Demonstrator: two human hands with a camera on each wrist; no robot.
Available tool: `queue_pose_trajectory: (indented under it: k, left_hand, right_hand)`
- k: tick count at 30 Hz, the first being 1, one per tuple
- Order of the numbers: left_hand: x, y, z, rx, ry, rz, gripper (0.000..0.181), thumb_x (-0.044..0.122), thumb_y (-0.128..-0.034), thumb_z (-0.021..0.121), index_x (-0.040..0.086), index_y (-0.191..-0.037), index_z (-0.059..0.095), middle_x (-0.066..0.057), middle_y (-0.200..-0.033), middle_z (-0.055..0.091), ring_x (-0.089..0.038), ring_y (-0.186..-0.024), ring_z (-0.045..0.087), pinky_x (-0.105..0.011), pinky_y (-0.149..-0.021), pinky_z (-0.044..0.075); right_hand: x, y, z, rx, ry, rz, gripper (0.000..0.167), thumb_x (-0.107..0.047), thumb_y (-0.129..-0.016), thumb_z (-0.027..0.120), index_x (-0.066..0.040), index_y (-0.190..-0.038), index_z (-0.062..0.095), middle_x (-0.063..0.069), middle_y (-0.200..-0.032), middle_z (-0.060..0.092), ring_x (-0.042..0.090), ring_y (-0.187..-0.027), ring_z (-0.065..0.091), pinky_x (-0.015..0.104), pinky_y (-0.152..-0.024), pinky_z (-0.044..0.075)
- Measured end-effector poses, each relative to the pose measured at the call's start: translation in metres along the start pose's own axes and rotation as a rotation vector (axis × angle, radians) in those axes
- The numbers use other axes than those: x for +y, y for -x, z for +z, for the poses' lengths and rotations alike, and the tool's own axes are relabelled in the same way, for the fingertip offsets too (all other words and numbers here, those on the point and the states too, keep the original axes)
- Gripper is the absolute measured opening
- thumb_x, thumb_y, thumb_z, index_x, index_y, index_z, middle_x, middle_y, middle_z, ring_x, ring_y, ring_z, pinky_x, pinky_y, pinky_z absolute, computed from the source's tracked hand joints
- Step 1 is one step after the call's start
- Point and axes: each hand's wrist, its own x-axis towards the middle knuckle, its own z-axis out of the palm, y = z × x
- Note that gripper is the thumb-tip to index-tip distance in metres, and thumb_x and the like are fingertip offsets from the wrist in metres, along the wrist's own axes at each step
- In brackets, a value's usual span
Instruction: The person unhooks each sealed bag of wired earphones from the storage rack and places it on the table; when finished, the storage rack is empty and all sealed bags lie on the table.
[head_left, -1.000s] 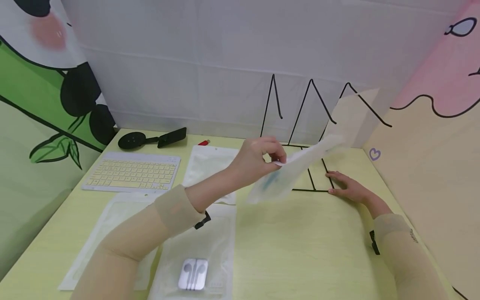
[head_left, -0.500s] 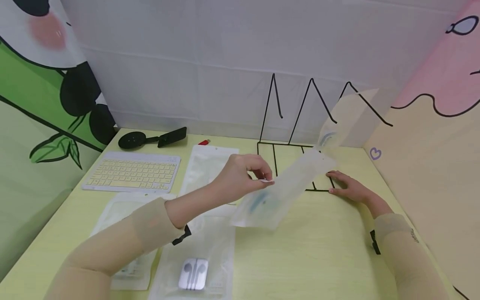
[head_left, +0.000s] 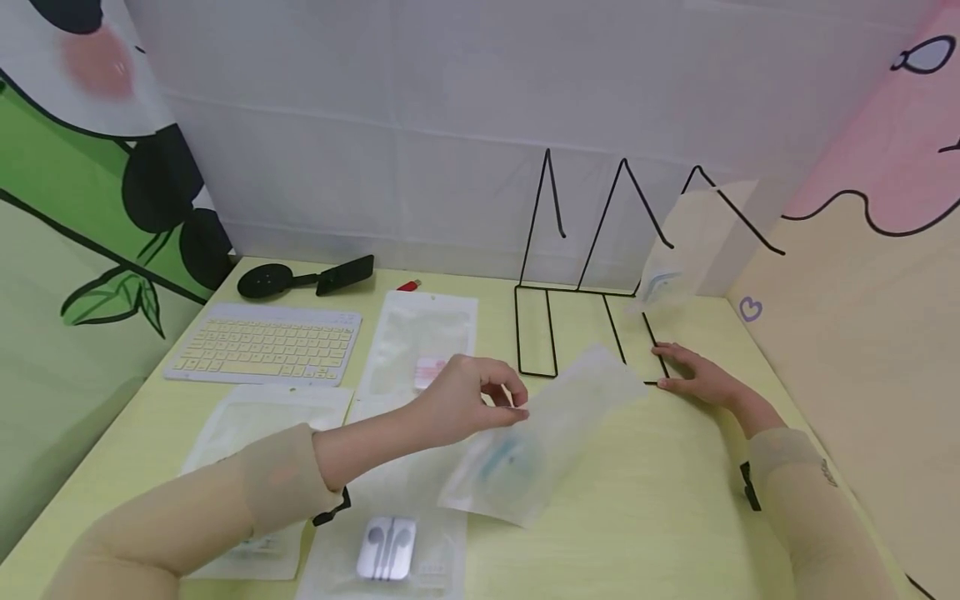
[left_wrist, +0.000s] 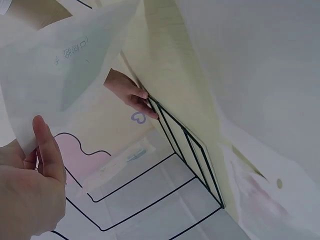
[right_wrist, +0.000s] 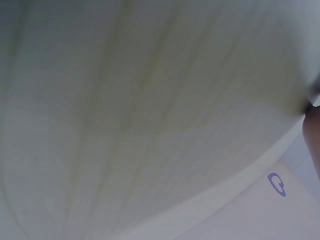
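Note:
In the head view my left hand (head_left: 457,408) pinches the edge of a translucent plastic pouch (head_left: 536,446) between thumb and fingers. A blurred blue item shows through the pouch, which hangs tilted above the table. Handwriting marks its face in the left wrist view. My right hand (head_left: 701,375) rests on the table, with extended fingers touching the right end of a black wire rack (head_left: 577,292). From the rack's rightmost prong hangs another clear pouch (head_left: 678,242) with a bluish item low in it. The right wrist view is mostly filled by a blurred pale surface.
Flat pouches lie left of centre: one with a pink item (head_left: 426,372), one under an earphone case (head_left: 386,548), another pouch (head_left: 273,408) beside them. Behind are a white keyboard (head_left: 266,342), a black round-headed handled object (head_left: 264,282) and a red USB stick (head_left: 408,285).
My left hand has moved down and left with the pouch, away from the rack and lower over the table. The right hand has stayed at the rack's end.

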Motion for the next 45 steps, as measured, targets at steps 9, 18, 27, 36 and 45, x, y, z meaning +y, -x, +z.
queue_pose_trajectory:
  k: [9,18,27,36,45]
  left_hand:
    - [-0.02,0.01,0.006,-0.021,0.02,-0.037,0.01,0.013,-0.0805,0.074,0.014,-0.089,0.067,0.004,-0.082,0.065,-0.006,-0.068,0.061,-0.023,-0.059,0.054]
    - [-0.036,0.021,0.02,-0.002,0.08,-0.094,0.071,-0.001,-0.0821,0.066,0.028,-0.139,0.035,-0.004,-0.1,0.055,-0.01,-0.07,0.059,-0.024,-0.064,0.055]
    - [-0.046,0.03,0.019,-0.102,-0.073,-0.05,0.052,-0.003,-0.0811,0.067,0.016,-0.128,0.056,-0.003,-0.106,0.057,-0.009,-0.075,0.058,-0.018,-0.064,0.054]
    - [-0.055,0.031,0.017,-0.259,-0.346,-0.097,0.062,0.013,-0.0763,0.078,0.019,-0.133,0.054,0.006,-0.11,0.057,-0.014,-0.088,0.053,-0.02,-0.071,0.046]
    - [-0.066,0.029,0.027,-0.308,-0.554,-0.069,0.069,0.029,-0.067,0.085,0.018,-0.13,0.058,0.012,-0.097,0.064,-0.009,-0.084,0.044,-0.029,-0.081,0.039]
  right_hand:
    - [0.0,0.0,0.0,-0.001,0.015,-0.011,0.066,-0.029,-0.09,0.064,-0.008,-0.146,0.035,0.025,-0.154,0.014,0.05,-0.139,0.003,0.07,-0.105,0.004]
    - [0.001,0.001,0.002,-0.002,0.006,-0.016,0.066,-0.029,-0.09,0.064,-0.007,-0.145,0.035,0.025,-0.154,0.014,0.049,-0.14,0.002,0.069,-0.106,0.002]
    - [-0.002,0.002,0.001,0.001,0.024,-0.017,0.066,-0.03,-0.091,0.064,-0.008,-0.145,0.035,0.024,-0.154,0.015,0.049,-0.14,0.004,0.069,-0.106,0.004]
    - [-0.003,0.001,0.001,-0.002,0.03,-0.011,0.066,-0.03,-0.091,0.063,-0.007,-0.146,0.033,0.025,-0.154,0.013,0.049,-0.139,0.004,0.07,-0.105,0.004]
    - [-0.004,0.002,0.001,-0.007,0.016,0.004,0.067,-0.03,-0.091,0.063,-0.008,-0.146,0.033,0.025,-0.154,0.013,0.049,-0.14,0.003,0.07,-0.105,0.004]
